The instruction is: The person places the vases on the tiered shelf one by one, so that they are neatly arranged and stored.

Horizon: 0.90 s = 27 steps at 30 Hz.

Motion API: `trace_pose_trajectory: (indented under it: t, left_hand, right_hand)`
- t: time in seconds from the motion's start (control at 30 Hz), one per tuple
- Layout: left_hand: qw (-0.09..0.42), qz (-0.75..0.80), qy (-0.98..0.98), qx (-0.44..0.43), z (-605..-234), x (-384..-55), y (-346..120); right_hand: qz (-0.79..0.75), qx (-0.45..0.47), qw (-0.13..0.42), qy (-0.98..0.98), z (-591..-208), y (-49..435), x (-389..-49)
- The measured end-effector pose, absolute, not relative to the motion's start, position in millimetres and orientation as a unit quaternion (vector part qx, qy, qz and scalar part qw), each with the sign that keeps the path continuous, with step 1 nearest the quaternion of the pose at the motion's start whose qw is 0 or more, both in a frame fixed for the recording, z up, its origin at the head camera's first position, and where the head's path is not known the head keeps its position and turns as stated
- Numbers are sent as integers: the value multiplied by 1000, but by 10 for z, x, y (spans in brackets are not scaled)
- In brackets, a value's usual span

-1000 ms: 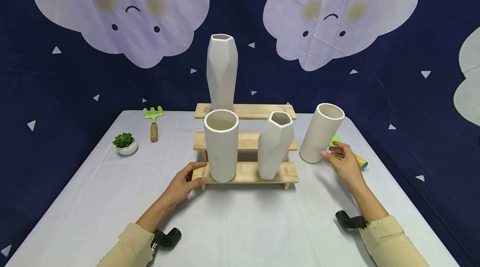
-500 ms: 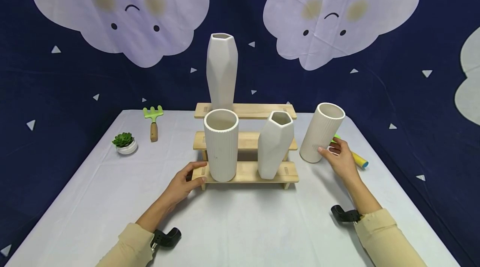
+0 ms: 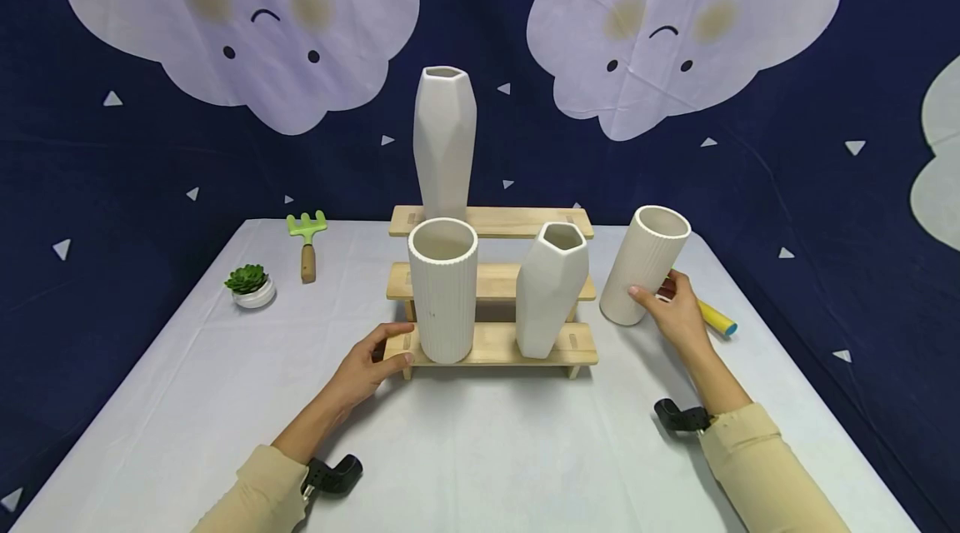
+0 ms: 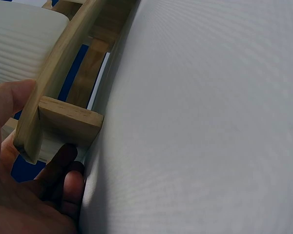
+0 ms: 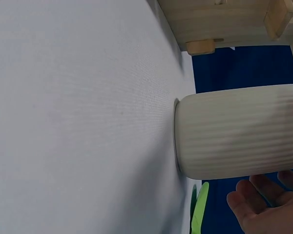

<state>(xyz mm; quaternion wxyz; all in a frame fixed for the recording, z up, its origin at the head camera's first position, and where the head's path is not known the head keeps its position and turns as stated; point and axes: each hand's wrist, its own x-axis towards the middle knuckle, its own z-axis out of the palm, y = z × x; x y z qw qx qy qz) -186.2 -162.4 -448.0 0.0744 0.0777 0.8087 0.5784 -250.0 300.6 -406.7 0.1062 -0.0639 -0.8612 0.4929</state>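
Observation:
At the left end of the lowest step of a wooden tiered stand (image 3: pixel 491 343), my left hand (image 3: pixel 362 368) grips the board, thumb at its front edge. Other fingers curl beside the stand's leg in the left wrist view. On the table to the right, a ribbed white vase (image 3: pixel 637 266) stands upright. My right hand (image 3: pixel 678 321) is around its lower right side, thumb over the front. In the right wrist view, the loosely bent fingers (image 5: pixel 254 195) lie just beside the ribbed wall; firm contact cannot be told.
The lowest step bears another ribbed vase (image 3: pixel 444 300) and a faceted vase (image 3: pixel 551 291); a tall faceted vase (image 3: pixel 444 141) tops the stand. A green rake (image 3: pixel 307 246) and potted succulent (image 3: pixel 252 286) lie left. A yellow handle (image 3: pixel 717 319) shows behind my right hand.
My right hand has moved left, bringing its thumb farther across the front of the ribbed vase and its fingers behind it. The vase and my left hand have stayed in place.

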Motion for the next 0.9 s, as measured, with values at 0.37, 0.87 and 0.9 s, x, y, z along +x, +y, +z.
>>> trace_pose_trajectory:
  t: [0.37, 0.87, 0.9]
  left_hand:
    - [80, 580, 807, 78, -4475, -1856, -1622]
    - [80, 581, 806, 83, -4485, -1862, -1631]
    - [79, 581, 806, 83, -4485, -1862, -1630]
  right_hand:
    - [498, -63, 105, -858, -4082, 2979, -2561]
    - [531, -56, 99, -840, -4072, 2916, -2617]
    - [533, -55, 100, -838, -4072, 2912, -2623]
